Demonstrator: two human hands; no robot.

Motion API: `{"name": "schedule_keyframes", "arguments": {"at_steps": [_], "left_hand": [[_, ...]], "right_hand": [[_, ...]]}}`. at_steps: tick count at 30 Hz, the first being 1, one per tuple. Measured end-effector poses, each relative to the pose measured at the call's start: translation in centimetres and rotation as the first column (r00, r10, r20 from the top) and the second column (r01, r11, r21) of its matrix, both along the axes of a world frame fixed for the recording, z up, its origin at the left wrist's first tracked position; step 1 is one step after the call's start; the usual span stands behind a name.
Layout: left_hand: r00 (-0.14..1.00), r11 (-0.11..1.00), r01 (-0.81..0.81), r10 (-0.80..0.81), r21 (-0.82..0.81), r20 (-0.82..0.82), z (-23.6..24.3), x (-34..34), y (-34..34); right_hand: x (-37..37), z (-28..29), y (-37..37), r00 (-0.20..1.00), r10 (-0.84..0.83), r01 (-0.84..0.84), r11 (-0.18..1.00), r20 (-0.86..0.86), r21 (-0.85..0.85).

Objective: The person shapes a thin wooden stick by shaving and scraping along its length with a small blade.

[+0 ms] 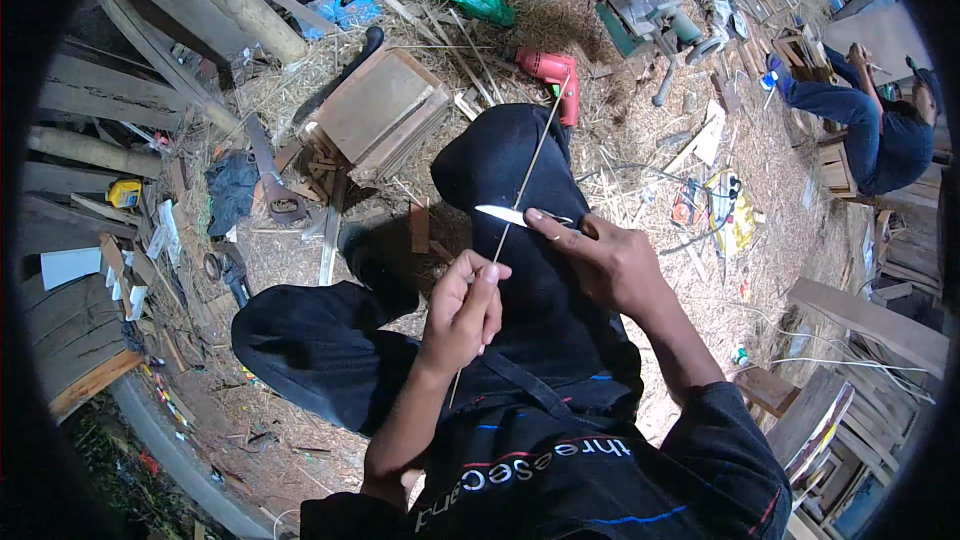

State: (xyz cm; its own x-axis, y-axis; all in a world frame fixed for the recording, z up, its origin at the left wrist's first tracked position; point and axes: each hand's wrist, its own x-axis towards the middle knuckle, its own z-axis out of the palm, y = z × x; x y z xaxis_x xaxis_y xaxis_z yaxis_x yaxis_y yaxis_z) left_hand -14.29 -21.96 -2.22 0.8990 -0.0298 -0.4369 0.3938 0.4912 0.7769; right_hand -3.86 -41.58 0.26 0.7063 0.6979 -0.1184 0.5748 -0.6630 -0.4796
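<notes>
A thin pale wooden strip point(536, 160) slants across my dark trouser leg, its far end up near a red drill. My left hand point(463, 305) is closed on the strip, thumb laid along it. In my right hand point(612, 258) is a knife point(497, 213), its bright blade pointing left and crossing the strip just beyond my left fingers. The index finger stretches along the back of the knife. My right palm hides most of the handle.
Beyond my knee lies the red drill point(552, 75). A handsaw point(272, 172) and a stack of boards point(382, 110) are to the left. Shavings cover the ground. A bench machine point(660, 20) stands at the back, and another person point(880, 120) sits at the far right.
</notes>
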Motion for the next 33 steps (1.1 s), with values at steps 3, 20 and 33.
{"name": "schedule_keyframes", "arguments": {"at_steps": [3,20,33], "left_hand": [[1.0,0.998,-0.021,0.02,-0.053,-0.019,0.4,-0.6,-0.1],[0.994,0.993,-0.007,-0.006,-0.114,-0.113,1.2,-6.2,0.8],[0.979,0.968,0.002,-0.053,-0.251,-0.198,2.6,-10.5,2.7]], "right_hand": [[-0.4,0.0,0.1,1.0,0.008,-0.008,1.0,0.008,-0.001],[-0.1,-0.2,-0.3,0.999,-0.037,0.037,0.998,0.0,0.054],[-0.6,-0.7,0.2,0.996,-0.086,0.084,0.993,0.019,0.079]]}}
